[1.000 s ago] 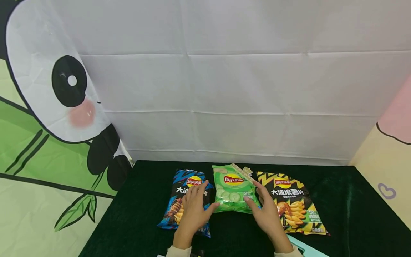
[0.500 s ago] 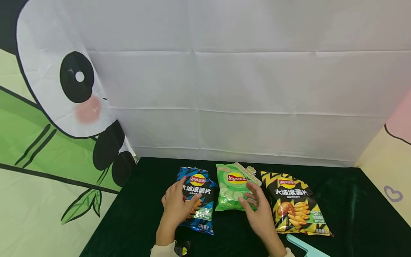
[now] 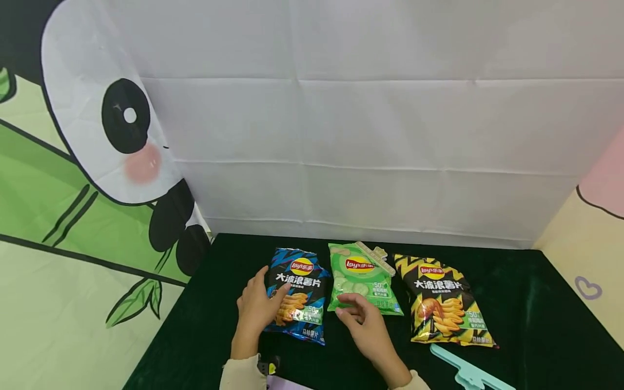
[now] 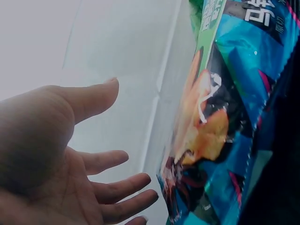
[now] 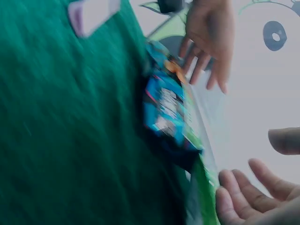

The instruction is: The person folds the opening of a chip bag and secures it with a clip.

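Blue and glossy, the chip bag [image 3: 309,311] lies face up on the counter [image 3: 528,303], leftmost of three bags. Your left hand [image 3: 255,306] is spread at its left side, thumb apart, holding nothing; whether it touches the film, I cannot tell. Your right hand [image 3: 363,327], fingers loosely bent around nothing, is by the lower edge of the green bag [image 3: 358,271], whose upper right corner carries a cream clip [image 3: 374,258]. For handling the blue bag, light fingers along both sides seem best; firm pressing could crush chips. Mind the narrow gap between blue and green. The yellow-and-black bag [image 3: 441,303] and teal clip [image 3: 468,368] crowd your right; wider cloth lies beyond them, towards the counter's right edge.
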### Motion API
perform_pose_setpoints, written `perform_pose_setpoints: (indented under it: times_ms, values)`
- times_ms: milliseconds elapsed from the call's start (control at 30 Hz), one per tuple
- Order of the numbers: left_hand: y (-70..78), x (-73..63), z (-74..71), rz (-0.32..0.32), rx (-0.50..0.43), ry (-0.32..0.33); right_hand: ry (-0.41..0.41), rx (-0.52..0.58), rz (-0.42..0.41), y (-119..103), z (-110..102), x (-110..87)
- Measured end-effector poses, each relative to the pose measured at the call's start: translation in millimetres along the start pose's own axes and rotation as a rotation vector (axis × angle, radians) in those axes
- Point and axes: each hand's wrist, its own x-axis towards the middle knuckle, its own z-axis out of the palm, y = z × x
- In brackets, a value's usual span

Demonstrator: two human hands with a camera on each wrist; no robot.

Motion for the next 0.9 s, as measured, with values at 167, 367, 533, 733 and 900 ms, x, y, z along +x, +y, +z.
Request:
perform_pose_setpoints:
  times_ms: [167,367,533,733,900]
  values:
    - [-5.8,2.5,-3.0,-0.048,-0.025,-0.035,-0.083,-0.029,0.078,2,20,-0.5]
    - [-13.1,2.4,1.3,-0.138,-0.072,-0.082,-0.058,-0.006,0.108,1,39,-7.0]
    - [-15.0,3.1,4.8,-0.178,-0.082,-0.1,-0.094,0.021,0.123,4,49,-9.0]
    - [-17.3,1.5,10.0,-0.187,-0.057,-0.117,-0.108,0.055,0.153,3,55,-8.3]
    - [-20.6,-0.4,11.7,-0.201,-0.054,-0.135,-0.118,0.076,0.177,-3,61,-9.0]
